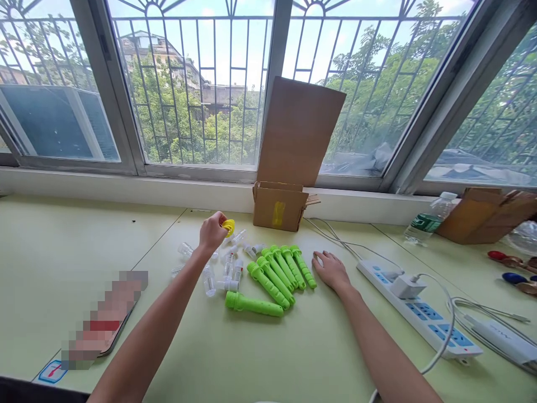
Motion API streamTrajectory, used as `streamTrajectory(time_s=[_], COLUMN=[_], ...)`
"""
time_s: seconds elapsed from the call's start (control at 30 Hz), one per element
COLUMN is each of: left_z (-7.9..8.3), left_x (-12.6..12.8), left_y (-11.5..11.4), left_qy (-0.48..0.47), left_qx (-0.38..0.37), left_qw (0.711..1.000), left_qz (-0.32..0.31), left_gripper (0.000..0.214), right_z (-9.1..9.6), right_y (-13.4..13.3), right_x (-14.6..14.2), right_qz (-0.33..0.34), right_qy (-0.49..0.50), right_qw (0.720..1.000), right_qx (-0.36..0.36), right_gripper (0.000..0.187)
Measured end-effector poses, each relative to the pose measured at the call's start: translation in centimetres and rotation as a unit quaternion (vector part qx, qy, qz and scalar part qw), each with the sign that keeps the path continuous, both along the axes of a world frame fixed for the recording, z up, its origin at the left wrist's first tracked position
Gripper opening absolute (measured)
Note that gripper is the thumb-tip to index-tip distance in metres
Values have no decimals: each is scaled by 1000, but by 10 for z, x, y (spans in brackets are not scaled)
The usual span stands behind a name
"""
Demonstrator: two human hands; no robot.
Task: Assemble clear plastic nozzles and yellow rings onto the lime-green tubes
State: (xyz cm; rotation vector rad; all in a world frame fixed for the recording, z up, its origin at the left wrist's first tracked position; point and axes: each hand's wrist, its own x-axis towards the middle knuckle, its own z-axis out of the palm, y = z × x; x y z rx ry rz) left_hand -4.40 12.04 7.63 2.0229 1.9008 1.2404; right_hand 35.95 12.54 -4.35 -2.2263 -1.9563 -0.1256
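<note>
My left hand (212,232) is raised a little above the pale green table (293,347), its fingers closed round a small yellow cap (229,226). Below and beside it lie several clear plastic tubes (226,267). Several bright green plastic handles (280,270) lie side by side in the middle, with one green handle (253,304) lying across in front of them. My right hand (331,270) rests flat on the table just right of the green handles, fingers stretched out, holding nothing.
An open cardboard box (279,205) stands at the windowsill behind the parts. A white power strip (422,310) with a plugged charger and cables lies to the right. A water bottle (430,219) and another cardboard box (482,215) sit at far right. A blurred flat object (104,319) lies at left.
</note>
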Motion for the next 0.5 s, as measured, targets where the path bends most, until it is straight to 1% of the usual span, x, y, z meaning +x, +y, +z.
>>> streamTrajectory(time_s=[0.07,0.17,0.27,0.33,0.4,0.5], left_z=[-1,-7,-20,-32,-46,-64], left_x=[-17,-43,-69,-84,-94,-103], left_y=[0,0,0,1,3,4], left_qy=[-38,-66,-81,-99,-128,-145], left_qx=[27,36,35,6,-42,-74], left_qw=[998,991,975,964,952,948], left_qz=[39,109,204,246,274,273], left_gripper=[13,10,8,6,6,11], right_z=[0,0,0,-1,-1,-1], right_y=[0,0,0,1,1,1], right_x=[0,0,0,0,1,2], right_qz=[-1,-1,-2,-4,-4,-1], right_qy=[-1,-2,-2,-2,-2,-3], right_qw=[1000,1000,1000,1000,1000,1000], right_qx=[0,1,3,4,4,3], right_gripper=[47,47,47,47,47,47])
